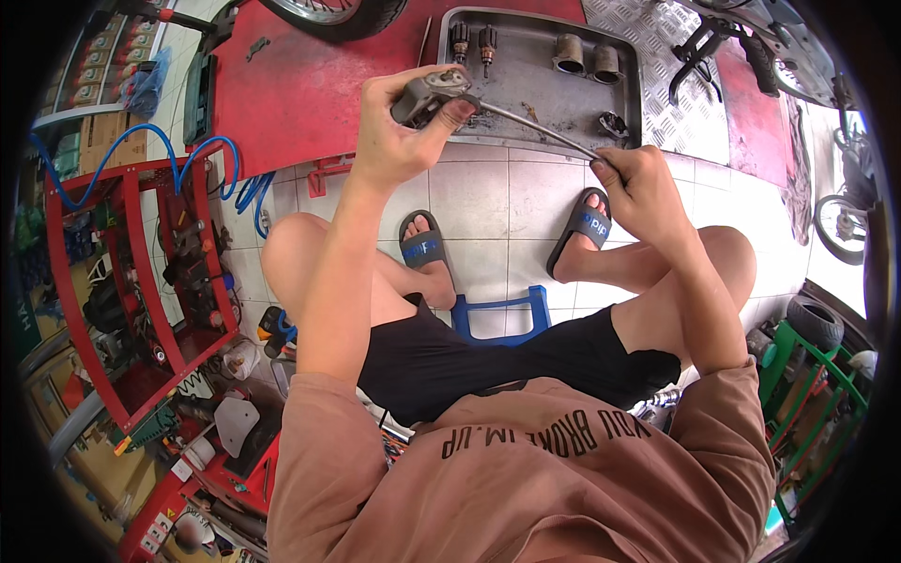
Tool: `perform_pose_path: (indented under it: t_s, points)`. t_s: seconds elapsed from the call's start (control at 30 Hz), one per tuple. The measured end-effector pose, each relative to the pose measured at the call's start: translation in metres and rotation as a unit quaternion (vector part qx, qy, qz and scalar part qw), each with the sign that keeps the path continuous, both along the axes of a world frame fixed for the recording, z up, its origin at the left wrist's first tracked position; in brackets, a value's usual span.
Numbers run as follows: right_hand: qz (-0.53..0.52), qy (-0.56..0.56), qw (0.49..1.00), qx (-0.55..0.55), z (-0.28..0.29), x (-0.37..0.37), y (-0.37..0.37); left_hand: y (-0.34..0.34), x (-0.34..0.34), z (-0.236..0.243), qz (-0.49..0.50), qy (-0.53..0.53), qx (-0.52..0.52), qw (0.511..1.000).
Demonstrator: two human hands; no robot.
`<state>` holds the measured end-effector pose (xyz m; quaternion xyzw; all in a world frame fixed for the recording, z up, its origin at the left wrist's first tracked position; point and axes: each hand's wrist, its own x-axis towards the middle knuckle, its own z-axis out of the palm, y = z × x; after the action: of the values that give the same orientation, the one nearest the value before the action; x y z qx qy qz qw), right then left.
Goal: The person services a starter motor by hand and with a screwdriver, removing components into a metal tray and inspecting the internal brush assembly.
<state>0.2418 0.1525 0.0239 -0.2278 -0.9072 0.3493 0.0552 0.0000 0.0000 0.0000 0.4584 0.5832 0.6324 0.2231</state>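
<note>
My left hand (399,136) is closed round a grey metal caliper-like part (432,92), lifted in front of the red bench's near edge. My right hand (646,192) grips one end of a slim metal rod-shaped tool (535,125). The tool's far end meets the metal part beside my left thumb; whether it sits inside the part is hidden. Beyond both hands lies a shallow metal tray (640,103). In it are two hollow metal cylinders (569,54), two dark pieces with pins (487,47) and a small black part (613,125).
The red bench top (300,98) carries a wheel (343,19) at its far edge. On the left stands a red shelf rack (131,281) with a blue coiled hose (174,155). A blue stool (507,324) is between my legs. At right is a green rack (817,375).
</note>
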Motion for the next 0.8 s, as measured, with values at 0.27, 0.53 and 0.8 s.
perform_pose_path:
  t_s: [0.27,0.53,0.8]
  points:
    - [-0.014,0.004,1.000,-0.009,0.001,0.000,-0.004,0.004,-0.001,0.002,0.027,0.063,-0.008,0.998]
    - [-0.024,0.002,0.999,-0.039,-0.004,-0.001,-0.006,0.007,0.002,-0.004,0.063,0.086,-0.018,0.994]
    - [0.004,0.057,0.995,-0.079,-0.010,-0.003,0.005,0.010,0.009,0.003,-0.010,-0.120,-0.017,0.993]
